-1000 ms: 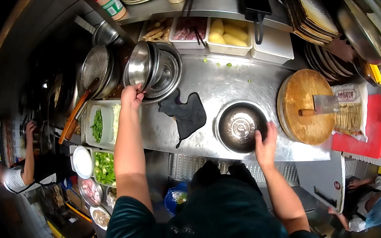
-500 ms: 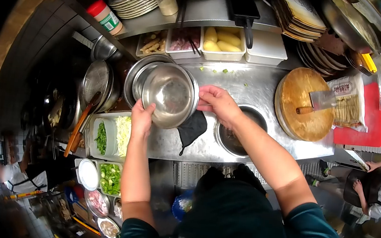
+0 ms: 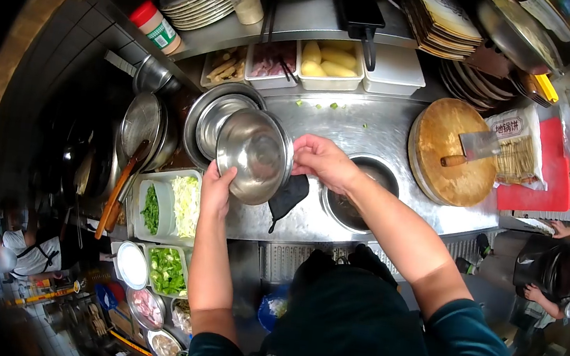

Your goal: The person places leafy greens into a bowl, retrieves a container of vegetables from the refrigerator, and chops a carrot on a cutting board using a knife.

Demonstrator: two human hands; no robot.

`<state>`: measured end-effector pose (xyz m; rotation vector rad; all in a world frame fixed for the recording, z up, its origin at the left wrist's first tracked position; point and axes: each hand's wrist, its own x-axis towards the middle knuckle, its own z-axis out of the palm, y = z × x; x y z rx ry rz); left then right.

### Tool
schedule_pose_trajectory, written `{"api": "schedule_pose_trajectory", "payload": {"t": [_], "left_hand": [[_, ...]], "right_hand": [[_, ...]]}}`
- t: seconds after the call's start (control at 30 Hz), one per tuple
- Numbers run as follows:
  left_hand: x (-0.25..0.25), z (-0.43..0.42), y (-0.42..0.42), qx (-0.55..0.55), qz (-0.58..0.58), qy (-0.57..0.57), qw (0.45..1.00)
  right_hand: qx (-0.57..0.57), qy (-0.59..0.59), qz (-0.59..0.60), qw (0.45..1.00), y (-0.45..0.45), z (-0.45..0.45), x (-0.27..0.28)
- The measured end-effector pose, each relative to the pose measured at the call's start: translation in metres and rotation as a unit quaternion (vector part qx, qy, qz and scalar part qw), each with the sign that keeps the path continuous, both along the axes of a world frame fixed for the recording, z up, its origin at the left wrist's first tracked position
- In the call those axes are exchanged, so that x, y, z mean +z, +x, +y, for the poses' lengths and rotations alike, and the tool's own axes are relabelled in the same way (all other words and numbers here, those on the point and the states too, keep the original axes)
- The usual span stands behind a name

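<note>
"Where's the bowl (image 3: 254, 155)?"

"Lifted above the worktop (image 3: 252, 223), tilted, between both hands and overlapping the bigger bowls (image 3: 206, 102) behind. The left hand (image 3: 217, 188) clasps its lower-left rim, thumb over the edge."

"And the right hand (image 3: 320, 161)?"

"Pinching the right rim, it seems; another bowl may be nested there, I can't tell. Opposite grips probably keep it steady."

"The cleaver (image 3: 478, 145)?"

"Flat on the round board (image 3: 447, 182), right of the pot (image 3: 345, 214), perhaps for stability."
</note>
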<state>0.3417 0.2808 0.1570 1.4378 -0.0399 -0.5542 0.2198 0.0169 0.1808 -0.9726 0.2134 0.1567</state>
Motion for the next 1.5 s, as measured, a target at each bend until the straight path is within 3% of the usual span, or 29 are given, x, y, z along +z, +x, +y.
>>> {"api": "schedule_pose_trajectory", "payload": {"t": [0.13, 0.23, 0.37, 0.47, 0.5, 0.53, 0.57, 0.6, 0.63, 0.7, 0.73, 0.77, 0.83, 1.0, 1.07, 1.1, 1.13, 1.2, 1.23, 1.3, 1.37, 1.4, 1.47, 1.5], "left_hand": [[0.001, 0.003, -0.001, -0.002, -0.037, 0.042, 0.998], [-0.012, 0.014, 0.009, -0.003, -0.062, 0.052, 0.997], [0.007, -0.002, 0.001, 0.023, -0.103, 0.067, 0.992], [-0.002, -0.003, 0.013, 0.024, -0.171, 0.123, 0.977], [-0.002, -0.004, 0.015, 0.033, -0.189, 0.151, 0.97], [-0.003, -0.006, 0.021, 0.048, -0.207, 0.182, 0.96], [-0.002, -0.008, 0.023, 0.069, -0.229, 0.186, 0.953], [0.001, -0.009, 0.027, 0.101, -0.232, 0.198, 0.947], [-0.018, 0.002, 0.05, 0.121, -0.247, 0.218, 0.936], [-0.059, 0.022, 0.097, 0.191, -0.259, 0.255, 0.912], [-0.04, 0.015, 0.098, 0.199, -0.121, 0.222, 0.947], [-0.056, 0.022, 0.118, 0.215, -0.097, 0.224, 0.946], [-0.054, 0.019, 0.124, 0.244, -0.081, 0.252, 0.933], [-0.086, 0.031, 0.148, 0.264, -0.026, 0.215, 0.94], [-0.09, 0.034, 0.143, 0.264, -0.104, 0.23, 0.931], [-0.089, 0.034, 0.135, 0.273, -0.276, 0.375, 0.842], [-0.08, 0.03, 0.119, 0.265, -0.432, 0.498, 0.704], [-0.036, 0.0, 0.054, 0.201, -0.477, 0.345, 0.783], [-0.042, -0.006, 0.031, 0.146, -0.522, 0.342, 0.768], [-0.049, -0.022, -0.021, -0.03, -0.51, 0.332, 0.793], [-0.091, -0.032, -0.056, -0.157, -0.542, 0.376, 0.735], [-0.1, -0.037, -0.069, -0.194, -0.492, 0.419, 0.738], [-0.105, -0.044, -0.077, -0.212, -0.419, 0.519, 0.714], [-0.116, -0.046, -0.076, -0.221, -0.381, 0.544, 0.715]], "right_hand": [[-0.025, -0.037, 0.031, 0.998, 0.003, 0.004, -0.006], [-0.04, -0.017, 0.041, 0.998, 0.001, 0.005, -0.012], [-0.093, 0.009, 0.044, 0.995, 0.005, 0.014, -0.02], [-0.172, -0.088, 0.018, 0.981, 0.011, 0.029, -0.036], [-0.196, -0.172, 0.02, 0.965, 0.005, 0.029, -0.028], [-0.214, -0.253, 0.02, 0.943, 0.004, 0.028, -0.021], [-0.298, -0.365, -0.029, 0.881, 0.012, 0.03, -0.044], [-0.337, -0.385, 0.017, 0.859, 0.008, 0.023, -0.036], [-0.343, -0.309, 0.05, 0.886, 0.007, 0.008, -0.045], [-0.359, -0.333, 0.086, 0.867, -0.009, -0.033, -0.055], [-0.352, -0.221, 0.137, 0.899, -0.02, -0.051, -0.043], [-0.365, -0.206, 0.199, 0.886, -0.028, -0.068, -0.04], [-0.4, -0.143, 0.209, 0.881, -0.042, -0.098, -0.059], [-0.402, -0.151, 0.246, 0.869, -0.084, -0.141, -0.09], [-0.418, -0.16, 0.205, 0.87, -0.101, -0.152, -0.116], [-0.403, -0.294, 0.216, 0.839, -0.114, -0.162, -0.141], [-0.38, -0.423, 0.219, 0.793, -0.123, -0.17, -0.16], [-0.335, -0.53, 0.251, 0.738, -0.152, -0.148, -0.122], [-0.315, -0.573, 0.253, 0.712, -0.166, -0.141, -0.119], [-0.276, -0.633, 0.275, 0.669, -0.195, -0.11, -0.121], [-0.191, -0.598, 0.342, 0.699, -0.215, -0.086, -0.121], [-0.181, -0.564, 0.357, 0.722, -0.223, -0.082, -0.141], [-0.221, -0.333, 0.394, 0.827, -0.224, -0.07, -0.139], [-0.225, -0.321, 0.384, 0.836, -0.226, -0.067, -0.144]]}}
